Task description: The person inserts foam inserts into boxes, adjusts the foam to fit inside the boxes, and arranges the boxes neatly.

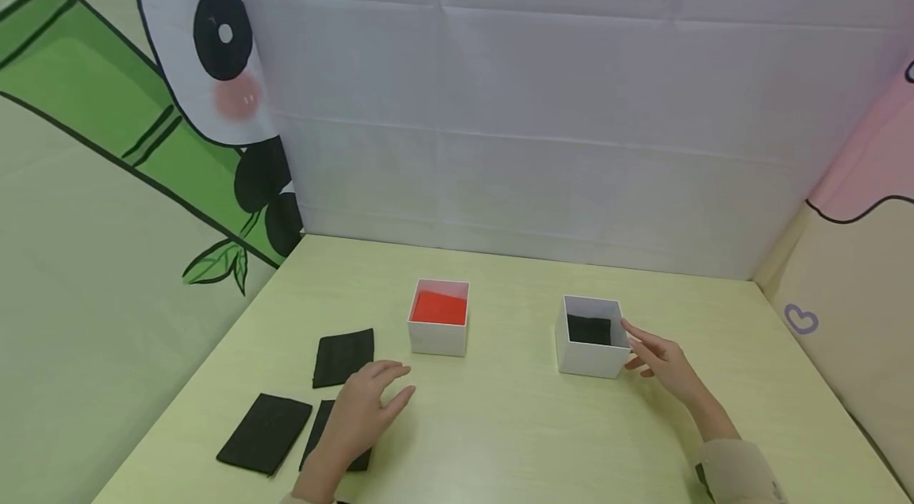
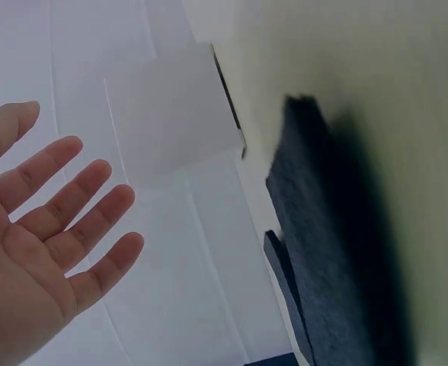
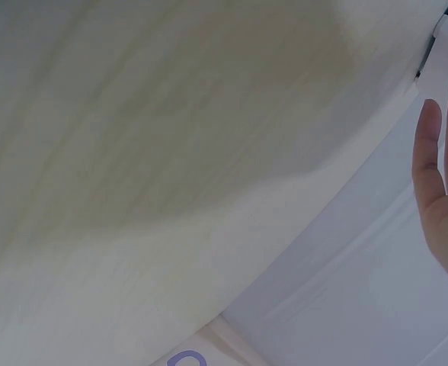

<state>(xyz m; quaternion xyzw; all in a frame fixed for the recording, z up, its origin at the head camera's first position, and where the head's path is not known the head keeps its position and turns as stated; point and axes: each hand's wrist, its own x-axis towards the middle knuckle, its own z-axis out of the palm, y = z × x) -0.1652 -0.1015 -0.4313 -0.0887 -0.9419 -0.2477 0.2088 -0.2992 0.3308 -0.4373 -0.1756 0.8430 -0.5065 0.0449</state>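
Observation:
In the head view my left hand hangs over one black folded cloth, partly covering it, with fingers spread and nothing held. The left wrist view shows the same hand with its palm bare, beside black cloth. My right hand is at the right side of a white box that has a black cloth inside. Its fingertips appear to touch the box wall. Only part of the right hand shows in the right wrist view, fingers extended.
Two more black cloths lie on the left of the pale table. Another white box stands at centre, with a red cloth inside. White fabric hangs behind the table.

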